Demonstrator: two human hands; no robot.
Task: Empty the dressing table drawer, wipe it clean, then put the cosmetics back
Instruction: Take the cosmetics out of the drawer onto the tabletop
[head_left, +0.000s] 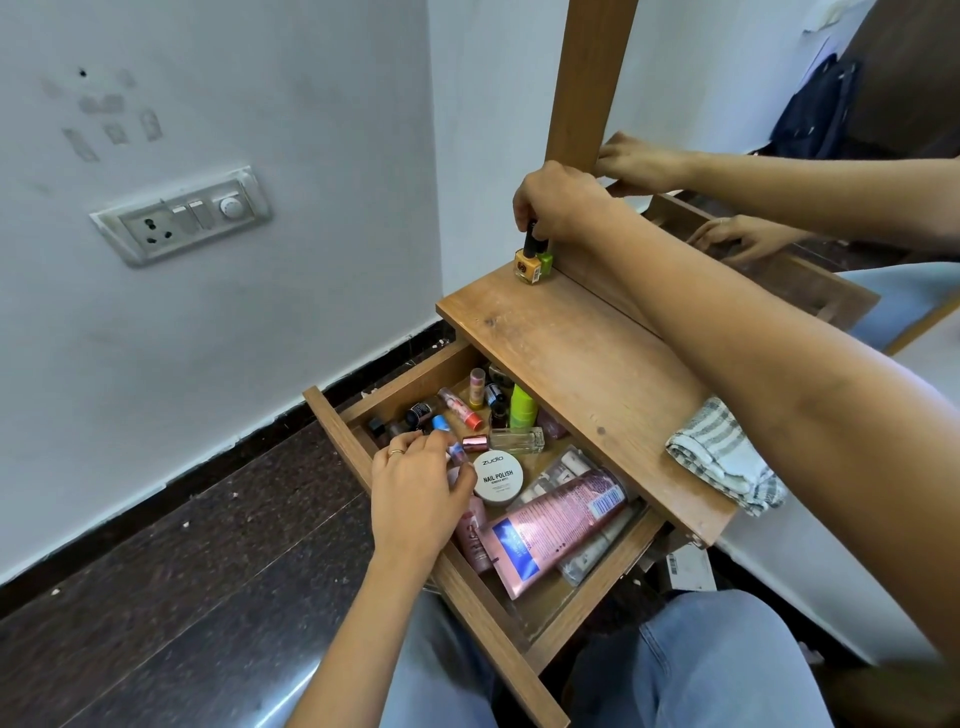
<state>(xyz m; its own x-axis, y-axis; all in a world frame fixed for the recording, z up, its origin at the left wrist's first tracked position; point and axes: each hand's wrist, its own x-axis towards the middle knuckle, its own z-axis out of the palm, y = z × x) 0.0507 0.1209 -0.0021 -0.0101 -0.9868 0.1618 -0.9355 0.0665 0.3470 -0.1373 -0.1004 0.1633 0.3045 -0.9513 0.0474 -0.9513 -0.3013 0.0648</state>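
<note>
The light is bright, soft and even, with weak shadows. The back of the drawer (340, 431) is slightly shaded under the tabletop (571, 353). The dark floor (156, 545) shows pale glare. Straight lines bend at the edges, and the lower right corner is blurred.

Socket panel (181, 214) on wall (311, 130); dark bag (815, 111) top rt

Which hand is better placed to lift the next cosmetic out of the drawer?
Left. The left hand is inside the drawer among the cosmetics; the right hand is up on the tabletop, gripping two polish bottles.
</note>
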